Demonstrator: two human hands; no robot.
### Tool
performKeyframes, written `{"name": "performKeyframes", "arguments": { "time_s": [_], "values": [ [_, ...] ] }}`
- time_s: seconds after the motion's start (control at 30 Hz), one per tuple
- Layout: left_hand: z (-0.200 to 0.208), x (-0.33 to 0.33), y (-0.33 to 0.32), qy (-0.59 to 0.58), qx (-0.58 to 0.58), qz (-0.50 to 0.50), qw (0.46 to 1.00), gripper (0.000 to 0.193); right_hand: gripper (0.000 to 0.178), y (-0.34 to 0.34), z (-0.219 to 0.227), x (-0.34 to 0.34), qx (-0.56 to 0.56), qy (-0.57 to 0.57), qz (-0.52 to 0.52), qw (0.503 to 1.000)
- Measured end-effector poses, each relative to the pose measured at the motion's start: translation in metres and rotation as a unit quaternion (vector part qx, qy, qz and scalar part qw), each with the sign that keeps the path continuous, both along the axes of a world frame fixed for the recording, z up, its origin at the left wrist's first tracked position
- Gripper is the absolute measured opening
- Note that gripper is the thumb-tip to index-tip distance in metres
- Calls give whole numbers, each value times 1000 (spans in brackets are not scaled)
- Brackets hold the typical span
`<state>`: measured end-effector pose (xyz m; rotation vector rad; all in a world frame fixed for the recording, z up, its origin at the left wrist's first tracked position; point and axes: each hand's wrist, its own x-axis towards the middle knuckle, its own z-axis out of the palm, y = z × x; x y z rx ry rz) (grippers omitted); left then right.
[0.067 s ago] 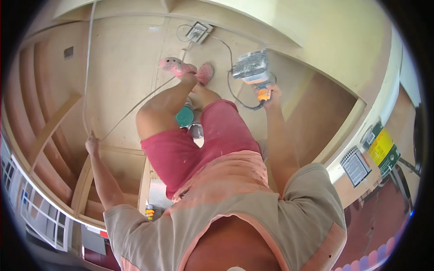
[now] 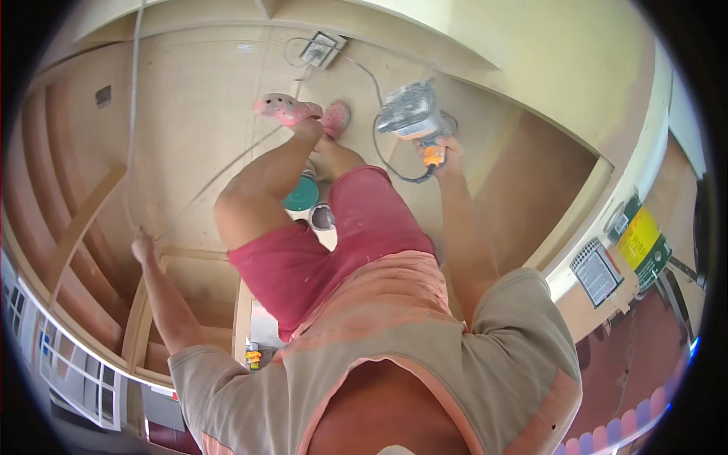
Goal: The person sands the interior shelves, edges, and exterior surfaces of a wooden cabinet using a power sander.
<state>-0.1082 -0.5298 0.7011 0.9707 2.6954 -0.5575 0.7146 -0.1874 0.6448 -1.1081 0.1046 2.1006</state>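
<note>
My right hand (image 2: 450, 157) is wrapped around the orange grip of an electric sander (image 2: 429, 130), lifted clear of the surface. Its flat pad, caked with pale dust, is tilted up and faces away from me. The black cord loops down from the grip and back up behind the tool. Out at the left, my left hand (image 2: 142, 247) is closed on a pale cable (image 2: 133, 121) that runs up to the top of the view. Which fingers press on the cable is too blurred to tell.
A dusty rectangular power box (image 2: 322, 49) sits beyond my pink clogs (image 2: 292, 110). Between my legs stand a green-lidded tub (image 2: 302, 195) and a small cup (image 2: 322, 218). Curved wooden shelves (image 2: 91, 220) line the left; a green-and-yellow can (image 2: 638, 244) stands at the right.
My left hand has dropped slightly down and left with the cable. The sander has shifted a little left and tilted. The whole view has drifted slightly.
</note>
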Motion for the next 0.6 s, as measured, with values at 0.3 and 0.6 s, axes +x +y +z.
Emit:
{"name": "performKeyframes", "arguments": {
  "time_s": [0.3, 0.6],
  "values": [
    [-53, 194, 225, -275, 329, 163, 888, 39, 39, -24, -8, 4, -78, -183, -20, 980],
    [34, 255, 419, -323, 369, -60, 870, 35, 16, 5, -104, 0, -81, -183, -8, 980]
  ]
}}
